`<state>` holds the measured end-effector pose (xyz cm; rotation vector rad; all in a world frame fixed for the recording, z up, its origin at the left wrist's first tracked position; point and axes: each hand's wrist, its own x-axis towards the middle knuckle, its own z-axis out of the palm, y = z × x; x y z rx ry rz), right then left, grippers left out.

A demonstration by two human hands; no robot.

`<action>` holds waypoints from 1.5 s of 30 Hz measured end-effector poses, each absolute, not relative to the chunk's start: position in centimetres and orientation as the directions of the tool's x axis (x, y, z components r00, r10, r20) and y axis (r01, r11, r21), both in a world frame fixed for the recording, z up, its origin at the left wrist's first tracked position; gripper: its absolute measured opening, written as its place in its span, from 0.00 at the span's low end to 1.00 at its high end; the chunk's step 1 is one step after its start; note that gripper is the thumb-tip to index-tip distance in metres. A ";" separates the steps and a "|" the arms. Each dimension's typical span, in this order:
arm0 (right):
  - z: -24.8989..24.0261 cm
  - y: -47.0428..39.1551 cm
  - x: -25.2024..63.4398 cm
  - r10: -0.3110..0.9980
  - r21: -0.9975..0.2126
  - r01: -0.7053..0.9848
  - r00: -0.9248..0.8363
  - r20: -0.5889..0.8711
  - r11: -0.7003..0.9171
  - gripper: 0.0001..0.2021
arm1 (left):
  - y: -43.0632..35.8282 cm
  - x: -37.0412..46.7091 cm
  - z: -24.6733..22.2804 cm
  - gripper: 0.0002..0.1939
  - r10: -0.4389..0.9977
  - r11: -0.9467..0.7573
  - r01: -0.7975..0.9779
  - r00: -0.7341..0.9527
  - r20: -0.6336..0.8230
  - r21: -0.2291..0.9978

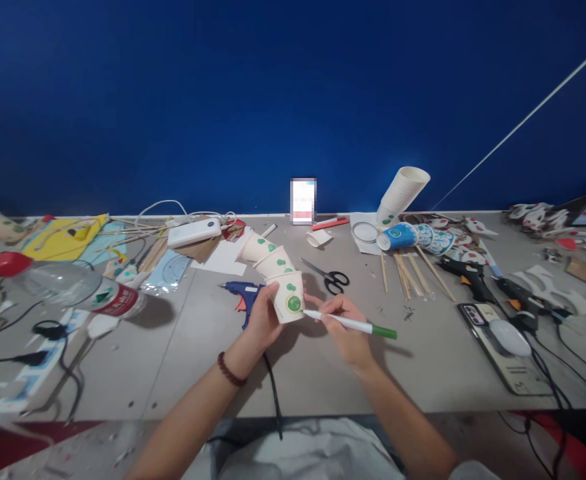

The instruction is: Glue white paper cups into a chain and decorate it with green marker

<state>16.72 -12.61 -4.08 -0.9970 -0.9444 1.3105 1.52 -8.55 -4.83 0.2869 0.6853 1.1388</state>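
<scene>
My left hand (265,315) is wrapped round the near end of a curved chain of white paper cups (289,288) with green marks. A larger green circle shows on the nearest cup. In my right hand (345,323) is a white marker (357,325) with a green end, its tip at the cup beside that circle. Just left of the cups lies a blue glue gun (243,291), partly behind my left hand. Black-handled scissors (333,277) rest beyond my right hand.
On the left stand a red-capped bottle (73,283) and a power strip (47,363). At the right are a cup stack (403,190), blue-patterned cups (400,235), wooden sticks (407,273), more glue guns (467,277) and a phone (505,353) with a white mouse (510,337). A lit screen (303,200) stands at the back.
</scene>
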 end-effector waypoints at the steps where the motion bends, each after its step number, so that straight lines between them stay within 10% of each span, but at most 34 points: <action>1: -4.1 -12.6 16.7 0.999 -0.951 -0.310 0.044 -0.012 0.003 0.06 | -8.6 1.5 -4.9 0.19 0.904 0.410 -0.732 0.245 -0.351 0.544; 45: -5.1 -12.9 16.4 0.994 -0.949 -0.312 0.077 -0.080 -0.052 0.08 | -8.8 1.6 -4.7 0.23 0.920 0.392 -0.627 0.291 -0.264 0.673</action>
